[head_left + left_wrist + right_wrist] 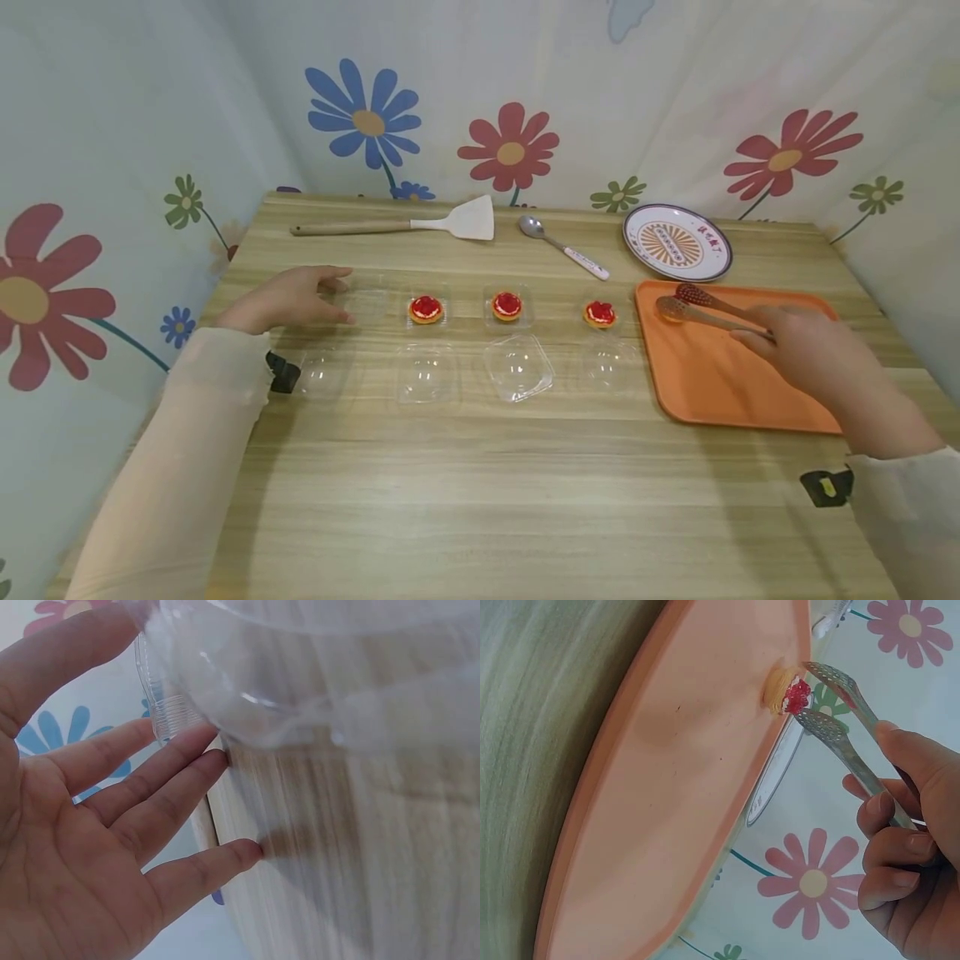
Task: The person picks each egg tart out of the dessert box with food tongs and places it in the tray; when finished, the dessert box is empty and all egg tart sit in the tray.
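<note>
Four clear square plastic bases [367, 304] line up between the pale wooden worktop [450, 500]'s left edge and one orange tray [720, 400] by its right edge, four clear domed lids [425, 375] nearer its front edge; three bases hold one round red-topped tart [426, 309] each; a fourth tart [776, 691] is at the tray's far left corner; the right grip [813, 354] pinches perforated metal tongs [855, 759], jaws parted beside that tart; the left grip [296, 296], fingers spread, reaches the leftmost base.
</note>
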`<state>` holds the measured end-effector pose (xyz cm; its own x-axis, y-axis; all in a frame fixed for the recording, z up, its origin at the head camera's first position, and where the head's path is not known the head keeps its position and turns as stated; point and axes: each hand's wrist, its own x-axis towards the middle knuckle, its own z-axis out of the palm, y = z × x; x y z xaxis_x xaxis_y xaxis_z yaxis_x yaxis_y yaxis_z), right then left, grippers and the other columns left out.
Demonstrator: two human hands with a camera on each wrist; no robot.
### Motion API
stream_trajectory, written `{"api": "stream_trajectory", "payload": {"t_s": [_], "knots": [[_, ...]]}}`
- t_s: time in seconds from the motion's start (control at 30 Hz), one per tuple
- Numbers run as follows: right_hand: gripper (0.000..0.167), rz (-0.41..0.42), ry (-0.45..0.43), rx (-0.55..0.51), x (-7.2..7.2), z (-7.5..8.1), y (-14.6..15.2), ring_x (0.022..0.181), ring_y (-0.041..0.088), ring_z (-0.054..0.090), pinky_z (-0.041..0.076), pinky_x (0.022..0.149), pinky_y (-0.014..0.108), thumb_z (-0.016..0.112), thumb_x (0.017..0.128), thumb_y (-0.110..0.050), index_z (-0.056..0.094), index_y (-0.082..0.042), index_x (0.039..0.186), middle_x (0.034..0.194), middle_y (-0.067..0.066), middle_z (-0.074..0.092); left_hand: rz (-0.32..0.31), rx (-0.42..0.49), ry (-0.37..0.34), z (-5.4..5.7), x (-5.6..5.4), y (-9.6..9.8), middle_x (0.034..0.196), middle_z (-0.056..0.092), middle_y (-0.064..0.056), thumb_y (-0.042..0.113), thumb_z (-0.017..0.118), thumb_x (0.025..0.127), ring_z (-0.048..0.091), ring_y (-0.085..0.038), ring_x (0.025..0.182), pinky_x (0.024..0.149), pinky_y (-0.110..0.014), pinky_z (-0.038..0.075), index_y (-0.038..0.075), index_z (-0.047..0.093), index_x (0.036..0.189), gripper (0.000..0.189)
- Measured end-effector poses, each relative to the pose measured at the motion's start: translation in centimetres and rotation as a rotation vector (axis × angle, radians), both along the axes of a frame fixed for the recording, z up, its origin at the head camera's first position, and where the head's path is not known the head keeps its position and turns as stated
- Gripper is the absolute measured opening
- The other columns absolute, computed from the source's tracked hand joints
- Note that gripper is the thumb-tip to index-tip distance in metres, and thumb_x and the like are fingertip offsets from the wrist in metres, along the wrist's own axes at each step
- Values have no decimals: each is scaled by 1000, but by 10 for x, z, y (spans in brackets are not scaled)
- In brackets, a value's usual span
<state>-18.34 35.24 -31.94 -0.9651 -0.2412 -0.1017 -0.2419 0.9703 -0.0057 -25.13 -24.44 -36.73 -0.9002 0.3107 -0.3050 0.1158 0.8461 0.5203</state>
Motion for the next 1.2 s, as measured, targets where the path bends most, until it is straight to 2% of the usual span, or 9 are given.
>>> {"api": "stream_trajectory", "payload": {"t_s": [0.13, 0.33, 0.43, 0.57, 0.67, 0.77, 0.9, 1.0, 1.2], "knots": [[40, -4, -5, -23, 1, 1, -1, 70, 29, 61, 50, 61, 53, 62, 98, -34, 61, 4, 109, 80, 10, 65, -1, -2, 0, -1, 0, 0, 144, 48, -27, 34, 76, 87, 42, -47, 132, 106, -63, 34, 1, 28, 155, 89], [37, 2, -4, -56, 3, 3, -11, 61, 19, 50, 43, 55, 38, 62, 98, -36, 61, 1, 104, 67, 0, 55, 3, 18, -14, 0, 3, -4, 144, 45, -29, 34, 77, 86, 39, -48, 133, 106, -64, 33, 3, 24, 156, 93], [36, 27, 29, -58, 3, 6, -18, 61, 19, 51, 43, 57, 39, 62, 98, -36, 62, 0, 107, 67, -1, 53, 0, -1, -2, 4, 7, -5, 147, 41, -31, 36, 76, 87, 38, -50, 134, 106, -65, 32, 3, 24, 156, 92], [47, 46, 58, -47, 2, 12, -32, 67, 21, 55, 47, 61, 45, 61, 98, -41, 60, -2, 125, 72, -1, 56, -13, -37, 48, 17, 10, -2, 150, 34, -33, 33, 74, 89, 34, -52, 135, 106, -65, 32, -1, 27, 154, 87], [55, 49, 57, -36, 1, 18, -50, 63, 22, 54, 44, 55, 41, 56, 98, -50, 56, -11, 136, 70, 1, 54, -37, -44, 86, 31, 13, 8, 153, 32, -30, 30, 74, 89, 31, -49, 138, 109, -63, 29, -3, 29, 153, 85], [61, 47, 21, -51, 0, 24, -74, 65, 23, 52, 42, 56, 39, 50, 96, -60, 56, -14, 136, 75, 5, 56, -77, -56, 114, 44, 15, 22, 155, 32, -26, 31, 75, 89, 28, -45, 141, 112, -60, 26, -2, 31, 153, 84], [60, 91, -3, -84, -2, 31, -105, 88, 30, 61, 50, 77, 51, 50, 97, -58, 58, -9, 132, 98, 12, 63, -124, -73, 115, 54, 17, 41, 155, 34, -23, 29, 74, 89, 29, -43, 143, 114, -58, 25, -1, 33, 152, 81], [52, 164, 21, -104, -3, 34, -128, 90, 29, 63, 50, 82, 55, 57, 98, -48, 59, -7, 131, 100, 11, 64, -155, -74, 84, 55, 16, 55, 155, 35, -22, 25, 73, 89, 30, -41, 143, 115, -56, 25, 0, 34, 153, 78], [45, 297, 51, -119, -7, 32, -174, 82, 23, 62, 53, 77, 48, 61, 98, -40, 61, -6, 129, 94, 8, 63, -191, -82, 25, 41, 6, 79, 153, 40, -19, 21, 75, 86, 34, -38, 141, 114, -52, 30, 1, 37, 151, 79]]}}
